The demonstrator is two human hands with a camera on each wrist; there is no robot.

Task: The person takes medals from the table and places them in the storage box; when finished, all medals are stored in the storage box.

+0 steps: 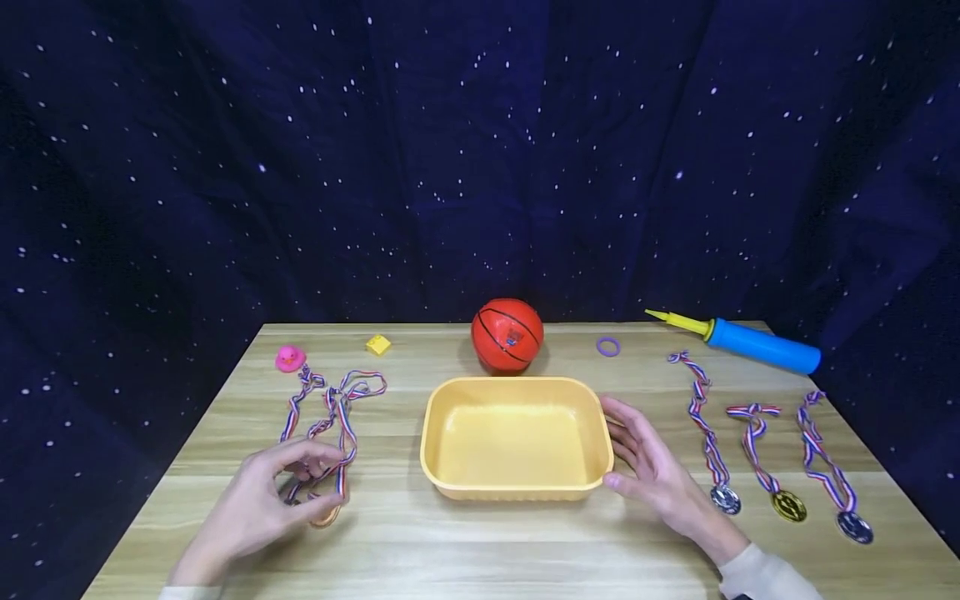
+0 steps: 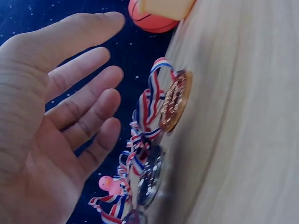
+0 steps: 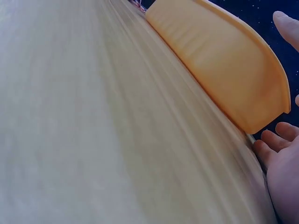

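My left hand (image 1: 262, 496) hovers at the left over medals on striped ribbons (image 1: 346, 421), fingers loosely bent and apart. In the left wrist view the palm and fingers hold nothing. Beside them a bronze-coloured medal (image 2: 176, 100), a silver medal (image 2: 150, 179) and a partly cut-off third medal (image 2: 134, 217) lie on the table. A yellow plastic basin (image 1: 517, 493) stands in the middle with nothing in it. Along its right side is my right hand (image 1: 663, 475), fingers extended; contact with the rim cannot be told. The right wrist view shows the basin's outer wall (image 3: 215, 65) close to the fingertips (image 3: 265, 151).
Behind the basin sits a red toy basketball (image 1: 507, 335). A pink rubber duck (image 1: 289, 358), yellow block (image 1: 378, 344), purple ring (image 1: 608, 346) and blue hand pump (image 1: 765, 345) line the back. Two silver medals (image 1: 725, 499) (image 1: 854, 527) and a gold medal (image 1: 789, 506) lie at right.
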